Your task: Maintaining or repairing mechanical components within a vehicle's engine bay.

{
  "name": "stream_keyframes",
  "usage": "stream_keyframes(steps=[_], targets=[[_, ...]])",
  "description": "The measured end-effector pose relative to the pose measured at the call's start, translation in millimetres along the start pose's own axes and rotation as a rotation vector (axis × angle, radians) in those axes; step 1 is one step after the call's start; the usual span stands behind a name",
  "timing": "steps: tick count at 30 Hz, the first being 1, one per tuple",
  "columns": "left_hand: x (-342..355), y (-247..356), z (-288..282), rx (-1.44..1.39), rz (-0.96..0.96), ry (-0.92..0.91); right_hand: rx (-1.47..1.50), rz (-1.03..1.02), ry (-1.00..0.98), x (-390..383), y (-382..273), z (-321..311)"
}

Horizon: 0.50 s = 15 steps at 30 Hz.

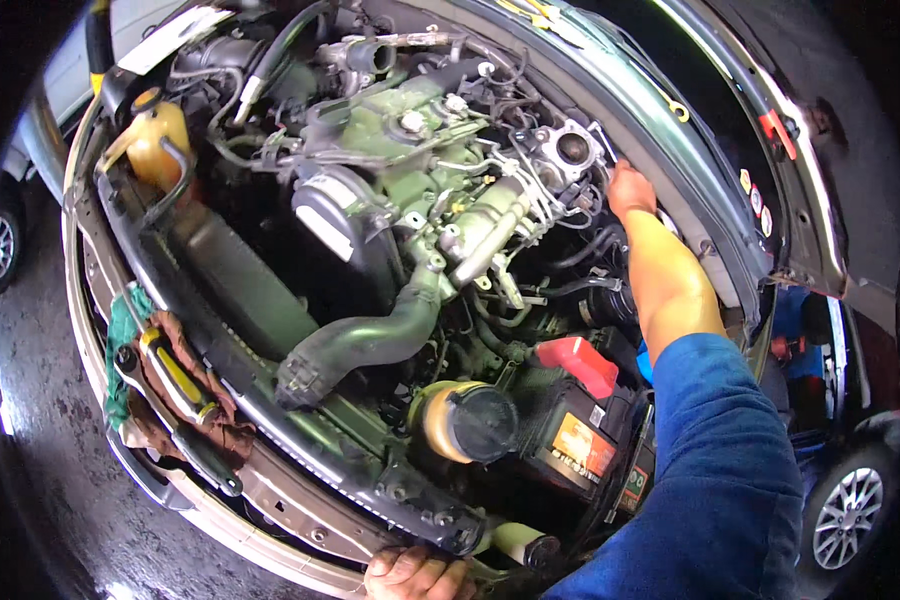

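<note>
My right arm, in a blue sleeve, reaches across the open engine bay to its far right side. There my right hand [631,190] is closed around a slim shiny metal tool [602,138], whose kind I cannot make out. Just left of the tool is a metal throttle body [573,149] with a round dark opening. At the lower edge, the fingers of my left hand [415,574] curl over the car's front panel [315,535]. The engine [400,130] fills the middle, with a thick grey hose [370,340] curving toward the radiator.
A yellow-handled screwdriver [175,370] and a ratchet [185,430] lie on rags along the front left edge. The battery [580,440] with a red terminal cover [582,364] sits below my right forearm. A yellow wrench [675,105] lies near the windscreen. A coolant bottle [158,140] stands far left.
</note>
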<state>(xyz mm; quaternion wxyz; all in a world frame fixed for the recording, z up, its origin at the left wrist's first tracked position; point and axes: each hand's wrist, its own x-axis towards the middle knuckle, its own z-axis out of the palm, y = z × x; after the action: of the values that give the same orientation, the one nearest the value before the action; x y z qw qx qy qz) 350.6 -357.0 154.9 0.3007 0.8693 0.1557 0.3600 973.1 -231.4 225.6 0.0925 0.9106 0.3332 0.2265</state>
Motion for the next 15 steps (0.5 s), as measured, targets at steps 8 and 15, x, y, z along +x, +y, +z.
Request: stream_keyframes(steps=[8, 15], targets=[[7, 9, 8, 0.136, 0.080, 0.022, 0.835, 0.160, -0.166, 17, 34, 47], [0, 14, 20, 0.231, 0.087, 0.050, 0.963, 0.275, -0.126, 10, 19, 25]])
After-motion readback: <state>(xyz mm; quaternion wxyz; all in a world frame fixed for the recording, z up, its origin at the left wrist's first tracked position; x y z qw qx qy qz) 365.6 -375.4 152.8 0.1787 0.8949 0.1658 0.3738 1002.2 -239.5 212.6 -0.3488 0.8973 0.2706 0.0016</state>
